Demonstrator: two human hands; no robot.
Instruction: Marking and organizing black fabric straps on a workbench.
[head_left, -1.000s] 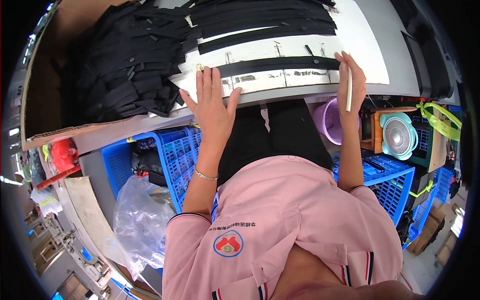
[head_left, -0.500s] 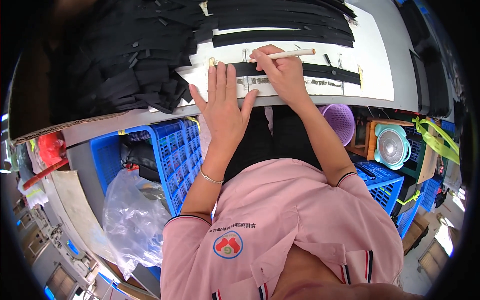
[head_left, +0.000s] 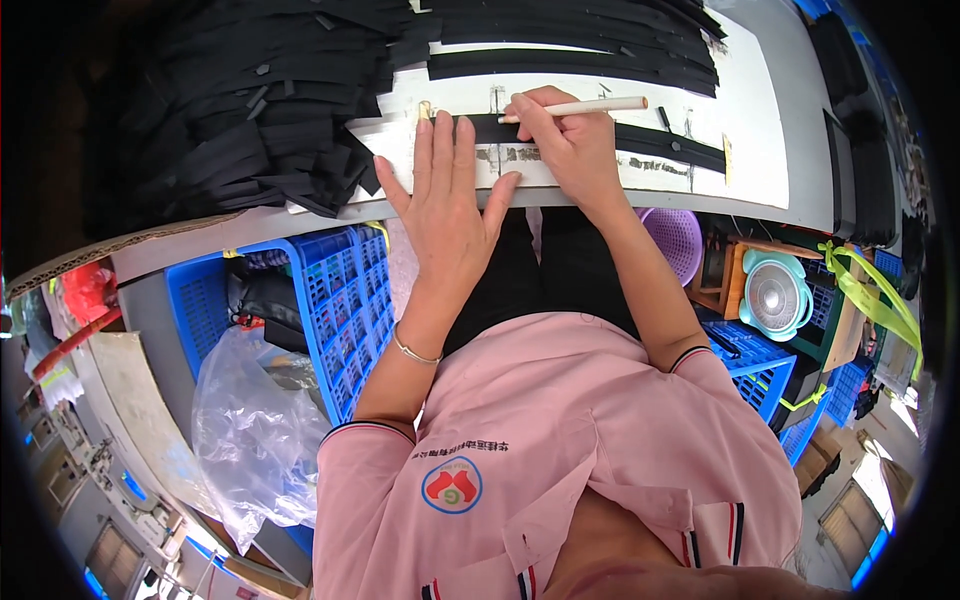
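My left hand (head_left: 442, 215) lies flat with its fingers spread, the fingertips pressing the left part of a black fabric strip (head_left: 665, 146). That strip runs left to right across a white board (head_left: 757, 150) with dark marks drawn on it. In my right hand (head_left: 578, 155) is a slim white marking pencil (head_left: 612, 104), gripped between thumb and fingers. Its tip points left and meets the strip's upper edge, or nearly so, beside a drawn mark. The right hand covers the middle of the strip.
A large heap of black strips (head_left: 230, 130) covers the table's left side. More strips (head_left: 570, 66) lie in rows beyond my hands. Below the table edge are a blue crate (head_left: 340, 310) with a clear plastic bag (head_left: 255, 425), a purple basket (head_left: 672, 243) and a small turquoise fan (head_left: 776, 296).
The whole view has shifted slightly. Both hands, the pencil and the strip keep nearly the same places relative to the board.
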